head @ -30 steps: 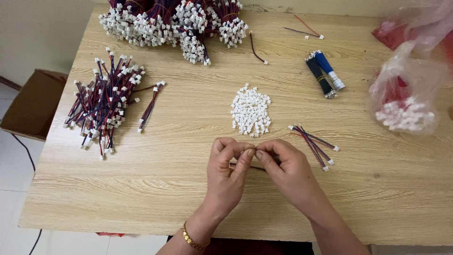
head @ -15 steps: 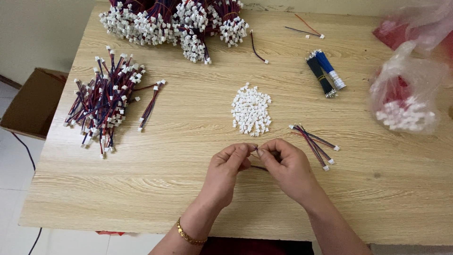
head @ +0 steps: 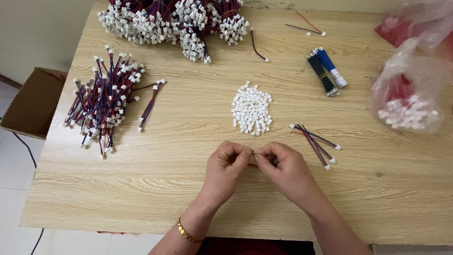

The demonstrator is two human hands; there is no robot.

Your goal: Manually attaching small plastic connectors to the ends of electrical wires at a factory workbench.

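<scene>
One clear plastic bag point(head: 415, 89) at the right holds white connector housings point(head: 406, 115) and red wires. Left hand point(head: 225, 169) and right hand point(head: 282, 171) together pinch one small wire piece point(head: 253, 155), near the connector pile point(head: 251, 110).

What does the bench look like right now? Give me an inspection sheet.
Surface: wooden table, light grain.
Job's things: left hand and right hand pinch a small part together; what it is cannot be told. White connector pile just beyond.
Clutter: finished wire heap, wire bundles, few loose wires, blue and black bundles, plastic bags.
Fingers: both closed at the fingertips.
Cables: dark cord on the floor.
Surroundings: cardboard box.
</scene>
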